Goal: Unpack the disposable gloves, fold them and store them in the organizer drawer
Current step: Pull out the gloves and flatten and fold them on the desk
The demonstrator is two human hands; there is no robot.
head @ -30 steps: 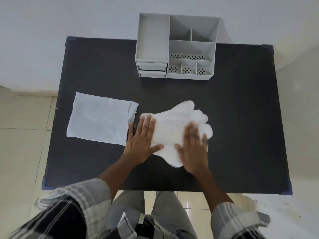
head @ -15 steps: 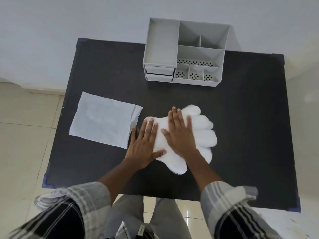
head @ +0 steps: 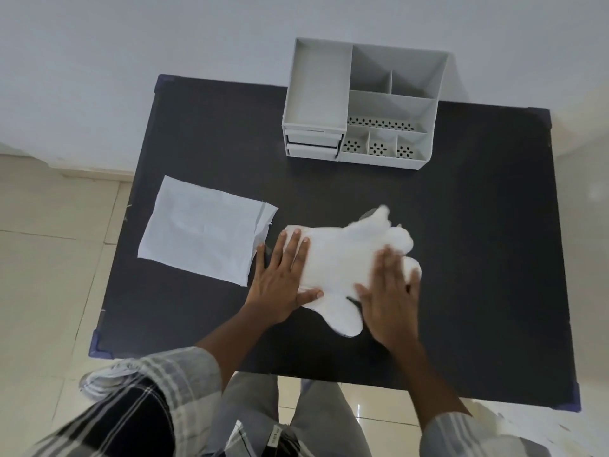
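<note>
From the head camera, looking straight down: a dark tabletop (head: 461, 258) and, near its middle, the white disposable gloves (head: 342, 262) lying flat, cuff pointing toward the left edge, fingers spreading toward the right. The left hand (head: 283, 278) is flat and wide, fingers splayed, pressing on the cuff end with the thumb lying along the gloves' near side. The right hand (head: 392, 298) is also spread flat, palm down, covering the gloves' near-right part; it is blurred, so just how firmly it bears down I can't tell. Neither hand grips anything. One glove finger at the far side lifts a little off the surface.

Just beside the left hand, toward the left edge, lies the empty wrapper (head: 204, 229), a pale flat rectangle with a torn, creased right end. At the far edge stands the grey organizer (head: 362, 103), open compartments on top, with two drawers (head: 313, 143) stacked at its front left, both closed. Plaid sleeves (head: 148, 400) frame the bottom.
</note>
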